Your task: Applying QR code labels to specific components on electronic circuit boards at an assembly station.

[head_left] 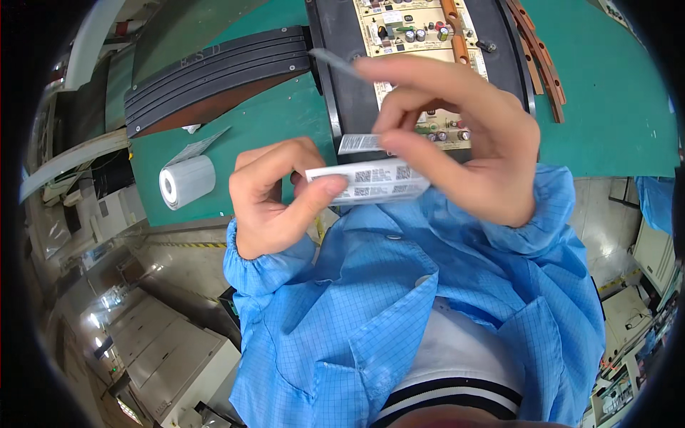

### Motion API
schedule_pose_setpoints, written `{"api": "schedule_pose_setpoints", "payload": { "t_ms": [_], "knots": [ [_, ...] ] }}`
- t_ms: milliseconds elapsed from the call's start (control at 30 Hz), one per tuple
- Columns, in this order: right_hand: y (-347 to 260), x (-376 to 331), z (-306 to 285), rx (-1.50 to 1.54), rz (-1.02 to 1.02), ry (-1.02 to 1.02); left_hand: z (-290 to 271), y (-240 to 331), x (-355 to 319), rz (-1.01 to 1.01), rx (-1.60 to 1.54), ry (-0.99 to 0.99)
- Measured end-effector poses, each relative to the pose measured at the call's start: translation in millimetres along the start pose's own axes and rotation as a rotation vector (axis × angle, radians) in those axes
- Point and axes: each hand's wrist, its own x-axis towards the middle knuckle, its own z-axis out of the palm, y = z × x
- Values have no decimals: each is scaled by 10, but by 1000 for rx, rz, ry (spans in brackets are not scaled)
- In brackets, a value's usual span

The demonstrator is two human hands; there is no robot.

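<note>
The left hand (pixel 275 200) grasps the strip of stickers (pixel 378 181) by its near end, thumb on the printed face. The right hand (pixel 474 135) seems to pinch a small barcode label (pixel 359 143) between thumb and a curled finger, while a second label (pixel 334 62) hangs off its forefinger (blurred, so its face can't be read). Whether the right thumb also touches the strip, I cannot tell.

Peeling and sorting labels like this should go best with the strip kept taut from the left grip, each label touched only at its edge, and the two loose ones held apart so they don't stick together.

The strip lies across the gap between the grips, just below the barcode label: white, glossy, slightly bowed, printed with rows of square codes and tiny text. Left of the left grip sits a white roll (pixel 193 182) with a loose end raised; beyond the right grip are circuit boards (pixel 421 39) on a black tray (pixel 349 103).
</note>
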Motion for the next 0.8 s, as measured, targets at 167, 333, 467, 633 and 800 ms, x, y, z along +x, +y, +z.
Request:
{"api": "schedule_pose_setpoints", "payload": {
  "t_ms": [167,333,467,633,800],
  "knots": [
    [-72,-129,-132,-30,135,-118,22,-175,-45,20,-192,100],
    [-69,-159,-121,-233,-16,-124,-56,-368,56,79,-186,-10],
    [-56,-182,-202,-168,38,-115,-32,-409,104,83,-256,-42],
    [4,-165,-234,-152,147,-5,9,-394,174,89,-273,-182],
    [-49,-149,-98,-29,124,-100,43,-398,236,85,-236,-223]
  ]
}}
